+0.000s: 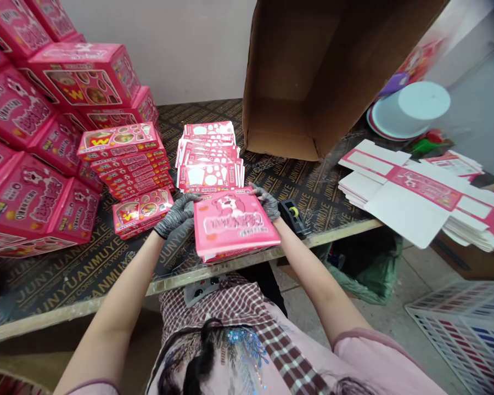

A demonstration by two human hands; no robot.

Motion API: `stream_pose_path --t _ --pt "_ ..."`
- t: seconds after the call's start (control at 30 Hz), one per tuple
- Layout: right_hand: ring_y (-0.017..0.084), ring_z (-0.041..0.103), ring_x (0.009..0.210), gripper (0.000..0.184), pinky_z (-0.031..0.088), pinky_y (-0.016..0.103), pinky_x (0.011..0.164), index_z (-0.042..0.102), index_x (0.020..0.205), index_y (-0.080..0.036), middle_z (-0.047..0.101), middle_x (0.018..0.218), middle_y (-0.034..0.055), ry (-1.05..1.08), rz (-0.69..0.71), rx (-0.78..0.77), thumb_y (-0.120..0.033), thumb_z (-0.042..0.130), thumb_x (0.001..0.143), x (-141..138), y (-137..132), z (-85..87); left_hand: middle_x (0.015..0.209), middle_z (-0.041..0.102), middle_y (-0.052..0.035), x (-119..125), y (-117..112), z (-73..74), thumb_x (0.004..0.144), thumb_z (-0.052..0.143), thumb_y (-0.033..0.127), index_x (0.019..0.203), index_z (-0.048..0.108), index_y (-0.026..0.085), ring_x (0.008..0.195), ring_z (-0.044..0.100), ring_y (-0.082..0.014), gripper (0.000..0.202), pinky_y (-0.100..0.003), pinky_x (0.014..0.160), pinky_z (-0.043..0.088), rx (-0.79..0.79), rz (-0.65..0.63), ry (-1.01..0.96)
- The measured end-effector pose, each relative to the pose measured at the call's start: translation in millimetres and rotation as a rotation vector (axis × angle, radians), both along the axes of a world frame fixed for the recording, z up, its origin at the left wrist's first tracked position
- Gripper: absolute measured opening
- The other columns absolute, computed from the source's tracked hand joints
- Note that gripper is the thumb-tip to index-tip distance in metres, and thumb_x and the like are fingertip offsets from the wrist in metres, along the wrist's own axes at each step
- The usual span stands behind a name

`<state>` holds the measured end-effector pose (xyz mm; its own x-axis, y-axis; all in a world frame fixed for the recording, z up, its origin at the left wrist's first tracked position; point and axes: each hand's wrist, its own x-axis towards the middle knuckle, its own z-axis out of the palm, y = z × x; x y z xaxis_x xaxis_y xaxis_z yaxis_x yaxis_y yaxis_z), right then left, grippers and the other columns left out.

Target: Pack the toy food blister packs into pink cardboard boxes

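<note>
A pink printed box (236, 225) lies near the front edge of the table, its large face with a cartoon animal turned up. My left hand (179, 213), in a grey glove, grips its far left corner. At the far right corner my right hand (267, 203), gloved alike, has its fingers curled over the edge. Just beyond the box is a stack of flat printed cards (209, 159) in pink and white. Left of my left hand sit a small pink box (142, 211) and a pile of similar slim boxes (127, 159).
Finished-looking pink cartons (20, 186) are piled high at left. An open cardboard box (284, 131) stands at the back. A black tape dispenser (293, 216) is right of my right hand. Flat unfolded cartons (420, 192), white tubs (415, 107) and a green bag (362, 274) are further right.
</note>
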<state>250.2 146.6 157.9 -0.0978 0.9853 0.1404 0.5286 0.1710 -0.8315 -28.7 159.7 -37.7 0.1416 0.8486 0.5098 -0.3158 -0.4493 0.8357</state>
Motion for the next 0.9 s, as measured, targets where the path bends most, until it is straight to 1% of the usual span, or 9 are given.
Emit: stream_pose_path --t 0.1,0.17,0.23,0.33,0.4,0.47,0.6,0.73,0.9 --pt "0.036 0.052 0.138 0.057 0.041 0.054 0.117 0.077 0.095 -0.020 0.058 0.147 0.0101 -0.132 0.041 0.003 -0.073 0.066 0.076 8.1 -25.5 4.8 0.126 0.069 -0.0175 -4.7 -7.1 9.0 0.090 0.057 0.064 0.108 0.074 0.017 0.128 0.059 -0.0347 0.053 -0.060 0.117 0.037 0.004 0.026 0.082" --pt "0.034 0.039 0.149 0.059 0.031 0.052 0.124 0.077 0.110 -0.023 0.052 0.154 0.0096 -0.361 0.098 0.039 -0.069 0.073 0.075 17.7 -50.0 11.3 0.137 0.063 -0.0171 6.2 -28.0 18.4 0.088 0.065 0.057 0.115 0.074 0.018 0.141 0.047 -0.0380 0.049 -0.065 0.124 0.018 0.023 0.113 0.215" --pt "0.031 0.028 0.155 0.062 0.022 0.052 0.127 0.074 0.123 -0.026 0.048 0.157 0.0088 -0.602 0.187 0.078 -0.069 0.072 0.078 29.4 -77.1 19.0 0.155 0.049 -0.0151 21.4 -62.1 26.3 0.087 0.069 0.052 0.135 0.065 0.020 0.151 0.032 -0.0391 0.057 -0.066 0.126 0.008 0.112 0.186 0.443" --pt "0.033 0.024 0.156 0.070 0.021 0.057 0.127 0.066 0.137 -0.025 0.050 0.155 0.0117 -0.878 0.321 0.129 -0.072 0.064 0.085 45.3 -112.9 28.6 0.162 0.038 -0.0154 34.9 -122.7 28.0 0.097 0.057 0.046 0.147 0.053 0.020 0.154 0.028 -0.0358 0.057 -0.063 0.126 0.016 0.252 0.191 0.615" --pt "0.037 0.025 0.156 0.078 0.023 0.059 0.126 0.061 0.142 -0.022 0.052 0.153 0.0146 -1.020 0.376 0.148 -0.073 0.064 0.084 51.1 -127.0 32.9 0.162 0.038 -0.0153 34.1 -155.0 22.8 0.099 0.053 0.044 0.146 0.054 0.020 0.154 0.027 -0.0341 0.053 -0.062 0.125 0.021 0.295 0.233 0.606" --pt "0.038 0.028 0.154 0.081 0.025 0.060 0.125 0.060 0.143 -0.021 0.054 0.151 0.0151 -1.118 0.426 0.150 -0.074 0.064 0.082 52.2 -132.3 36.0 0.160 0.041 -0.0150 30.1 -174.5 16.2 0.100 0.053 0.041 0.144 0.055 0.020 0.154 0.028 -0.0328 0.049 -0.062 0.125 0.024 0.315 0.289 0.565" --pt "0.036 0.039 0.149 0.076 0.030 0.061 0.123 0.058 0.144 -0.022 0.053 0.152 0.0148 -1.216 0.529 0.159 -0.071 0.063 0.086 44.1 -132.5 40.0 0.153 0.052 -0.0145 28.3 -183.0 8.9 0.099 0.056 0.036 0.140 0.057 0.021 0.151 0.036 -0.0302 0.043 -0.059 0.123 0.030 0.359 0.376 0.513" --pt "0.033 0.049 0.143 0.059 0.038 0.059 0.120 0.060 0.141 -0.016 0.056 0.148 0.0188 -1.237 0.563 0.245 -0.054 0.057 0.097 34.7 -135.4 41.1 0.142 0.062 -0.0126 30.3 -175.1 9.2 0.097 0.059 0.031 0.131 0.064 0.022 0.143 0.049 -0.0282 0.036 -0.055 0.120 0.037 0.384 0.465 0.467" --pt "0.022 0.064 0.128 0.035 0.051 0.045 0.113 0.070 0.127 -0.021 0.072 0.129 0.0118 -1.104 0.639 0.301 -0.039 0.052 0.103 36.9 -124.0 45.0 0.125 0.074 -0.0043 22.1 -166.9 18.2 0.097 0.060 0.039 0.120 0.071 0.027 0.130 0.061 -0.0239 0.028 -0.054 0.120 0.037 0.242 0.331 0.397"
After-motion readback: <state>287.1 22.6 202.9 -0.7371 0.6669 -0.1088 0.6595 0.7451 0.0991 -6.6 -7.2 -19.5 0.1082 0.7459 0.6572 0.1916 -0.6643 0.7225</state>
